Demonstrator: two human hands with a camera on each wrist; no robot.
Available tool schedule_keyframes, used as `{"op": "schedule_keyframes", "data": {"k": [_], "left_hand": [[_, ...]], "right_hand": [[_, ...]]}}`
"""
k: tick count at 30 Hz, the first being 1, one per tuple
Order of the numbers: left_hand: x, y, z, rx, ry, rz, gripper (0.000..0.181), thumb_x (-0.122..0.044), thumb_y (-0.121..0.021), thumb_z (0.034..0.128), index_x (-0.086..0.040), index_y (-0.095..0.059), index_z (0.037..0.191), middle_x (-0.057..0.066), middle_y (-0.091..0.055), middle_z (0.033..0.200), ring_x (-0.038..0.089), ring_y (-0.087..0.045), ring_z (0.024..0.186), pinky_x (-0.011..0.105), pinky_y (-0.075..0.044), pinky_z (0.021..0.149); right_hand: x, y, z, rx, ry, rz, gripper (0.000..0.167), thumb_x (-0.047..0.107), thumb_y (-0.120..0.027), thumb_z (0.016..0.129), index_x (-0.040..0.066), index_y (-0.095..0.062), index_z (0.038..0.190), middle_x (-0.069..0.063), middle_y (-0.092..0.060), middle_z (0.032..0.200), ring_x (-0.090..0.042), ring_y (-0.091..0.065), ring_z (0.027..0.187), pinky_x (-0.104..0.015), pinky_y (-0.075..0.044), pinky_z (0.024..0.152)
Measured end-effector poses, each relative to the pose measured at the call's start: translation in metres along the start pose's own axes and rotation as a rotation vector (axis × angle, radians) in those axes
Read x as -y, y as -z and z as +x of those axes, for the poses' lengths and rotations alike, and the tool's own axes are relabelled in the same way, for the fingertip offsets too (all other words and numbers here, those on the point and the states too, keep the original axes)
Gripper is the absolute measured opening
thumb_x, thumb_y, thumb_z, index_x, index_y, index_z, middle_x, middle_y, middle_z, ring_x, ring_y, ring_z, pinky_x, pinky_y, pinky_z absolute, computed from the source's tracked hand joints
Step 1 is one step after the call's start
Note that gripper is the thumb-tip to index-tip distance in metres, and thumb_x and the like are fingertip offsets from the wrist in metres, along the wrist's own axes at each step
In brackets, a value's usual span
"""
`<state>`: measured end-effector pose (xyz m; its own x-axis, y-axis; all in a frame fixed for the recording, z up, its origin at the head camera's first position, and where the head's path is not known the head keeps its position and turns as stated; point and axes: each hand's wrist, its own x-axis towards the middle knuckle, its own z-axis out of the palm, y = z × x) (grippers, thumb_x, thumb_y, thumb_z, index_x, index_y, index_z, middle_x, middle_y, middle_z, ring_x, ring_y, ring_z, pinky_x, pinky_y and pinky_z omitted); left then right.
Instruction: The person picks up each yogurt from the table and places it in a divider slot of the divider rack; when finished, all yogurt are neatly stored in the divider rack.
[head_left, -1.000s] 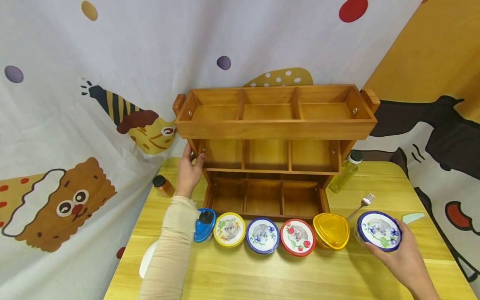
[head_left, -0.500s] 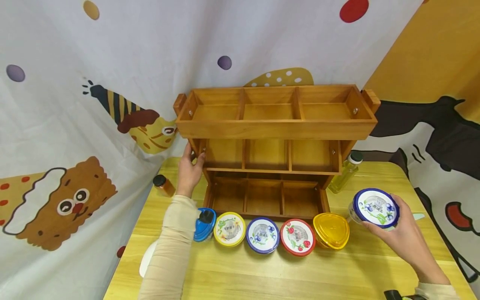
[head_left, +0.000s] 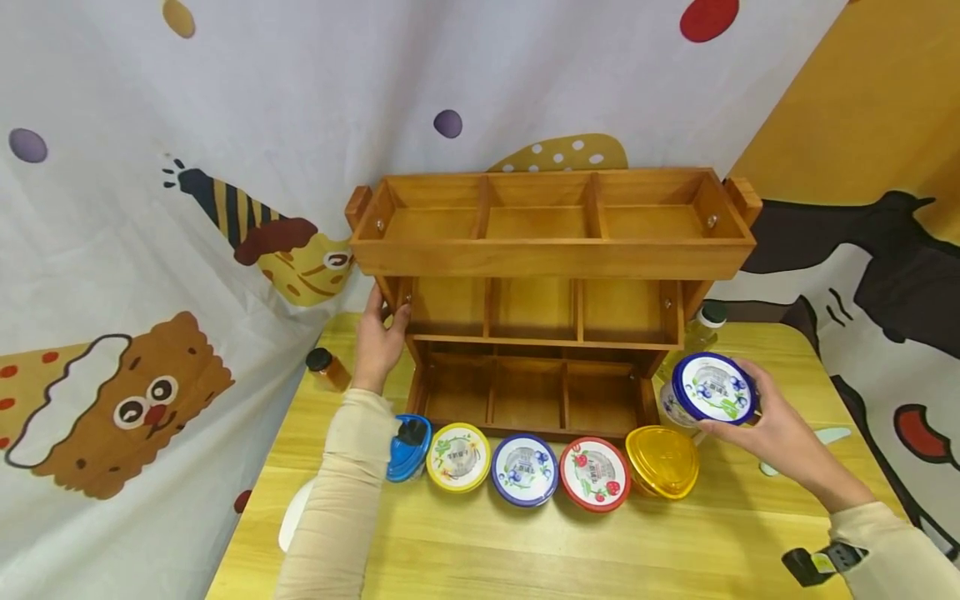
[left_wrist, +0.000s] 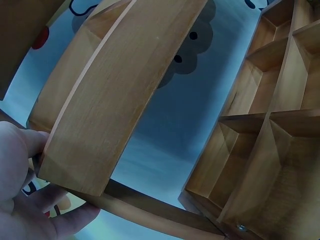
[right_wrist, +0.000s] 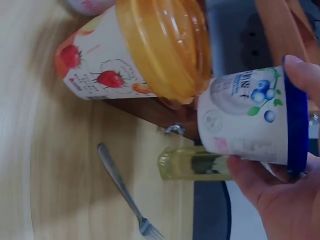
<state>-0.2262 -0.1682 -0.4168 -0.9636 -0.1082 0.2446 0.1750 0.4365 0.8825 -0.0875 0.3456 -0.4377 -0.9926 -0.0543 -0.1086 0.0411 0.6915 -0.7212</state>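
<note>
OK, R hand [head_left: 776, 435] pinches blue-lid tub [head_left: 712, 389], held aloft; clocking from tub, yellow bottle [head_left: 705, 329] part-hidden behind it at 12 o'clock, amber-lid cup [head_left: 662, 461] at 7, blocking btm R corner of rack [head_left: 551, 260]. Rack's at 10, w/ L hand [head_left: 378, 346] gripping its side.

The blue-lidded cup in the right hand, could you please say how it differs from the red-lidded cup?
The held blue-lidded cup is gripped by the right hand; the red-lidded cup stands on the table, untouched. The held blue-lidded cup carries printed blueberries, the red-lidded cup red berries. Both are round on top and printed with fruit.
</note>
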Motion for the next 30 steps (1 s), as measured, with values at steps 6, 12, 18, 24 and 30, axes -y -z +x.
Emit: {"op": "schedule_keyframes", "data": {"k": [6, 12, 18, 24, 30], "left_hand": [[0.002, 0.002, -0.001, -0.008, -0.008, 0.017, 0.052, -0.013, -0.055, 0.1009, -0.016, -0.039, 0.15, 0.019, -0.05, 0.145, 0.038, -0.054, 0.129, 0.051, -0.051, 0.099], [0.003, 0.001, -0.001, -0.016, -0.014, 0.017, 0.051, -0.012, -0.056, 0.1003, -0.013, -0.04, 0.148, 0.019, -0.051, 0.143, 0.039, -0.055, 0.128, 0.05, -0.051, 0.099], [0.001, 0.001, 0.0, -0.009, -0.008, 0.026, 0.051, -0.012, -0.057, 0.1, -0.013, -0.041, 0.148, 0.018, -0.051, 0.145, 0.039, -0.054, 0.128, 0.05, -0.051, 0.099], [0.0, 0.0, 0.0, -0.011, -0.034, 0.041, 0.051, -0.011, -0.057, 0.1, -0.013, -0.041, 0.148, 0.016, -0.049, 0.147, 0.039, -0.054, 0.129, 0.049, -0.049, 0.102], [0.0, 0.0, 0.001, -0.022, -0.045, 0.022, 0.049, -0.01, -0.056, 0.0998, -0.01, -0.042, 0.147, 0.018, -0.05, 0.146, 0.039, -0.053, 0.129, 0.048, -0.049, 0.103]], "right_hand": [[0.003, -0.009, 0.015, 0.078, 0.026, 0.034, 0.115, 0.03, -0.08, 0.083, 0.007, 0.004, 0.158, -0.038, -0.019, 0.152, -0.059, -0.031, 0.13, -0.077, -0.032, 0.097], [0.004, -0.016, 0.032, 0.134, 0.081, -0.004, 0.113, 0.031, -0.083, 0.08, 0.005, -0.004, 0.157, -0.035, -0.028, 0.148, -0.052, -0.039, 0.126, -0.073, -0.037, 0.097], [0.006, -0.018, 0.046, 0.186, 0.081, 0.001, 0.115, 0.032, -0.083, 0.08, 0.001, -0.003, 0.156, -0.036, -0.025, 0.149, -0.054, -0.036, 0.129, -0.074, -0.035, 0.098], [0.01, -0.024, 0.059, 0.214, 0.132, -0.044, 0.109, 0.035, -0.083, 0.079, 0.0, -0.012, 0.153, -0.035, -0.035, 0.143, -0.051, -0.044, 0.125, -0.07, -0.038, 0.098], [0.015, -0.032, 0.072, 0.279, 0.19, -0.035, 0.103, 0.03, -0.085, 0.077, 0.001, -0.017, 0.149, -0.032, -0.04, 0.14, -0.048, -0.047, 0.124, -0.066, -0.038, 0.101]]}}
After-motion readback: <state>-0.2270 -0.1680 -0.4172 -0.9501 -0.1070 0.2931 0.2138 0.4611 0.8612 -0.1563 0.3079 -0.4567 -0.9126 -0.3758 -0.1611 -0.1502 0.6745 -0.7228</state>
